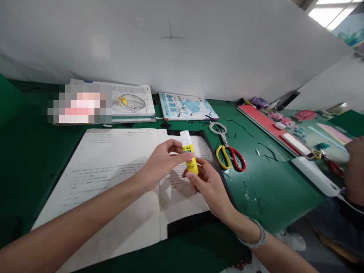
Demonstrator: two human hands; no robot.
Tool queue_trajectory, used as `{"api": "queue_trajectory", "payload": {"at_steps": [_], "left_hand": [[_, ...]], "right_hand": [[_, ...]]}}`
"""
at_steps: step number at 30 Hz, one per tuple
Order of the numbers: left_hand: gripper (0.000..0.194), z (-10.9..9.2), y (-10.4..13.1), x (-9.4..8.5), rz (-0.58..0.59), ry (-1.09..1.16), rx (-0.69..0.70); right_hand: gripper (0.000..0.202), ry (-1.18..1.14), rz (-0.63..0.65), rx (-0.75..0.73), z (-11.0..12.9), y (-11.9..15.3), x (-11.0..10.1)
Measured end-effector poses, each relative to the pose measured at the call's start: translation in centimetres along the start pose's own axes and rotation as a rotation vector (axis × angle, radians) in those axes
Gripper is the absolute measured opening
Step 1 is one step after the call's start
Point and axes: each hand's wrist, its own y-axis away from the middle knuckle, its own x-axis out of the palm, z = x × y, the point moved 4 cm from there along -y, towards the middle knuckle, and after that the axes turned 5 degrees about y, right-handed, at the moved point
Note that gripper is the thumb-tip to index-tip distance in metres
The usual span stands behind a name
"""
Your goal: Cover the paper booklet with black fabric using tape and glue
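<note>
Two forearms (pixel 93 216) come in from the near edge, cut off there; a pale band (pixel 261 234) circles the right wrist. The left hand (pixel 160 161) and right hand (pixel 209 182) hold a yellow and white glue stick (pixel 188 148), tilted, above the right page of an open book (pixel 99 159). The left fingers are clamped on its middle, the right fingers on its lower end, hiding part of its label. The print is too small to read. A black sheet (pixel 187 225) shows around the right page on the green worktop (pixel 264 189). To the right lie scissors (pixel 223 141); at the right edge, another person's arm (pixel 354 170) is cut off. Farther back are a booklet (pixel 184 106) and a paper stack (pixel 143 110), a pixelated patch masking its left part. Beyond stands a grey-white partition (pixel 199 49), with a bright window (pixel 327 17) far right.
</note>
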Motion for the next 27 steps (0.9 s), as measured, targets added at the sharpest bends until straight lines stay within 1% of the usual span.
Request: {"api": "queue_trajectory", "payload": {"at_steps": [1, 2, 4, 5, 6, 7, 8, 9, 11, 12, 13, 14, 16, 17, 18, 19, 20, 23, 24, 25, 26, 27], "left_hand": [[0.022, 0.0, 0.0, 0.2, 0.026, 0.005, 0.006], [0.020, 0.0, 0.0, 0.4, 0.092, 0.036, -0.001], [0.020, 0.1, 0.0, 0.9, 0.244, 0.130, -0.029], [0.021, 0.1, 0.0, 1.0, 0.287, 0.164, -0.040], [0.022, 0.2, 0.0, 1.0, 0.295, 0.177, -0.047], [0.023, 0.2, -0.1, 0.9, 0.273, 0.162, -0.045], [0.024, 0.3, -0.1, 0.7, 0.229, 0.128, -0.039], [0.025, 0.3, 0.0, 0.6, 0.170, 0.083, -0.030], [0.030, 0.3, 0.2, 0.4, 0.046, -0.009, -0.012], [0.031, 0.3, 0.3, 0.4, 0.007, -0.040, -0.001], [0.030, 0.3, 0.4, 0.5, 0.004, -0.042, 0.004], [0.027, 0.3, 0.4, 0.6, 0.039, -0.013, -0.002], [0.023, 0.4, 0.2, 0.9, 0.157, 0.089, -0.031], [0.022, 0.5, 0.1, 1.0, 0.195, 0.135, -0.040], [0.022, 0.5, 0.0, 0.9, 0.204, 0.164, -0.041], [0.021, 0.5, 0.0, 0.8, 0.188, 0.166, -0.036], [0.020, 0.5, -0.1, 0.6, 0.153, 0.147, -0.024], [0.024, 0.4, 0.1, 0.4, 0.036, 0.043, -0.006], [0.025, 0.4, 0.2, 0.4, 0.018, 0.022, -0.004], [0.025, 0.4, 0.2, 0.5, 0.018, 0.028, -0.007], [0.024, 0.5, 0.3, 0.6, 0.041, 0.063, -0.017], [0.023, 0.6, 0.2, 0.8, 0.084, 0.114, -0.032]], "right_hand": [[0.041, 0.008, -0.004, -0.005, 0.1, 0.0, 0.0], [0.038, -0.018, 0.029, 0.008, 0.2, 0.0, 0.0], [0.028, -0.120, 0.144, 0.065, 0.3, -0.1, 0.3], [0.027, -0.162, 0.191, 0.092, 0.3, -0.1, 0.4], [0.027, -0.175, 0.212, 0.106, 0.3, -0.1, 0.4], [0.027, -0.152, 0.199, 0.103, 0.3, -0.1, 0.3], [0.027, -0.091, 0.153, 0.081, 0.2, -0.1, 0.1], [0.029, 0.003, 0.077, 0.036, 0.2, -0.1, -0.1], [0.041, 0.207, -0.094, -0.095, 0.5, 0.1, -0.7], [0.047, 0.269, -0.136, -0.142, 0.7, 0.2, -0.9], [0.049, 0.281, -0.125, -0.155, 0.8, 0.2, -0.9], [0.046, 0.241, -0.067, -0.127, 0.8, 0.1, -0.8], [0.035, 0.066, 0.104, -0.009, 0.6, -0.1, -0.4], [0.031, -0.010, 0.169, 0.046, 0.6, -0.2, -0.3], [0.029, -0.044, 0.197, 0.074, 0.5, -0.3, -0.2], [0.029, -0.028, 0.181, 0.067, 0.5, -0.4, -0.3], [0.031, 0.036, 0.125, 0.026, 0.5, -0.4, -0.5], [0.049, 0.340, -0.130, -0.190, 0.9, -0.3, -1.3], [0.053, 0.393, -0.173, -0.236, 1.0, -0.2, -1.4], [0.054, 0.391, -0.164, -0.238, 1.1, -0.2, -1.5], [0.052, 0.336, -0.107, -0.194, 1.1, -0.3, -1.4], [0.048, 0.241, -0.017, -0.118, 1.0, -0.5, -1.3]]}}
